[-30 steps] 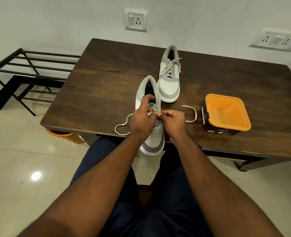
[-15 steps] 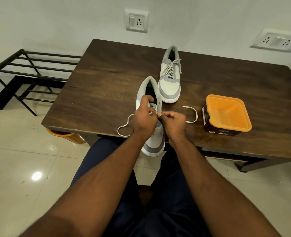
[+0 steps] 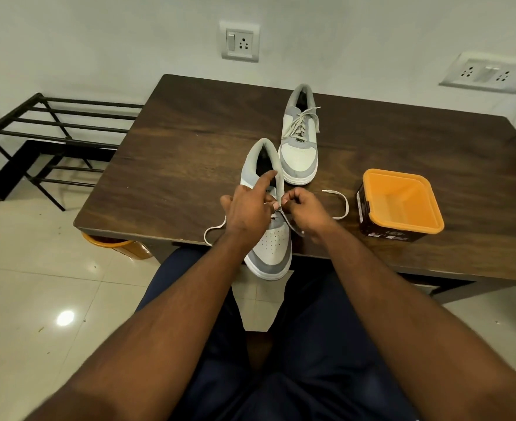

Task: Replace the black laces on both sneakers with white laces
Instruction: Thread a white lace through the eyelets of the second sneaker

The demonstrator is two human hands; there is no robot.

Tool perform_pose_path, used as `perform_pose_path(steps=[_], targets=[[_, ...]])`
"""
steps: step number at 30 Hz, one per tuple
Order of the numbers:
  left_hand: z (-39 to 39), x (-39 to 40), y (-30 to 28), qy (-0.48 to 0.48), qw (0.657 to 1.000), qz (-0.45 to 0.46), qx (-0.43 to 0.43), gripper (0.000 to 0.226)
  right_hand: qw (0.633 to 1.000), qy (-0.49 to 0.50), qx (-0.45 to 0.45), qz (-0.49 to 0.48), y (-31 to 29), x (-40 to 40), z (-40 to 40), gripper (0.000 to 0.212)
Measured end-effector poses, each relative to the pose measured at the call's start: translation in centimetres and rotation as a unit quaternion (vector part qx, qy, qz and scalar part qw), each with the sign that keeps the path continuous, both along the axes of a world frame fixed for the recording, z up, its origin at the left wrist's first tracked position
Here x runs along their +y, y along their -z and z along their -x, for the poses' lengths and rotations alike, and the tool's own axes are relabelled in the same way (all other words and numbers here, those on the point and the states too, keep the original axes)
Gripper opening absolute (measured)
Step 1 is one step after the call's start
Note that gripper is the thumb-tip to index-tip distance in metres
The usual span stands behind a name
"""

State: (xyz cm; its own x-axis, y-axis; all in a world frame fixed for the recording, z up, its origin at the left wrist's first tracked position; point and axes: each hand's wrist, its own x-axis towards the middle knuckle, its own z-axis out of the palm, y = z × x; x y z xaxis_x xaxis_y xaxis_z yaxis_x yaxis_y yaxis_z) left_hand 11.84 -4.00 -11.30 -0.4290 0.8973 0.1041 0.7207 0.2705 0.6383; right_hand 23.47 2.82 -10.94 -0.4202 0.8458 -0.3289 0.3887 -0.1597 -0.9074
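Near sneaker (image 3: 270,226) sits at the table (image 3: 171,165) front edge, toe overhanging toward the person, heel away. Long axis runs straight out from the body, so the eyelet rows run fore-aft between the two hands.

Left hand (image 3: 247,208) is on top of the tongue area, index finger stretched toward the collar; its other fingers look curled at the eyelets with the thumb hidden, so I can't tell whether they pinch the lace or just steady the shoe. Right hand (image 3: 303,208) is a clenched grip pinching the white lace (image 3: 340,205) right at the right-side eyelets, touching the shoe.

Lace tails: one loops left past the left wrist, the other curls right toward the orange-lidded tub (image 3: 399,202).

Judgement: lower eyelets only, mid-lacing. Next pull goes across the shoe, perpendicular to its axis; the right hand is nearer the working end.

Far sneaker (image 3: 299,147) already laced white, parallel, just behind.
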Motion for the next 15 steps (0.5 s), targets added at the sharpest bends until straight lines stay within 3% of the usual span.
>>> perform_pose_path(steps=[2, 5, 7, 8, 12, 15], targets=[[0.0, -0.6, -0.3, 0.009, 0.999, 0.015, 0.051, 0.06, 0.999, -0.002, -0.034, -0.007, -0.7, 2.4, -0.8, 0.025], [-0.1, -1.1, -0.2, 0.008, 0.999, 0.017, 0.051, 0.061, 0.964, 0.206, -0.087, -0.146, -2.4, 8.1, -3.1, 0.016], [-0.3, -1.3, 0.0, -0.005, 0.998, 0.009, 0.058, 0.06, 0.929, 0.325, -0.044, -0.17, -4.2, 9.7, -4.1, 0.013], [-0.5, -1.3, 0.0, -0.011, 0.998, 0.004, 0.065, 0.058, 0.931, 0.33, -0.025, -0.153, -4.7, 9.6, -4.0, 0.014], [-1.3, -2.1, 1.2, -0.023, 0.992, -0.029, 0.119, 0.049, 0.985, 0.114, -0.098, -0.084, -3.0, 5.1, -1.3, 0.038], [-1.3, -2.5, 2.4, -0.051, 0.988, -0.042, 0.138, 0.048, 0.986, -0.003, -0.123, -0.116, -0.5, 1.5, -0.9, 0.041]])
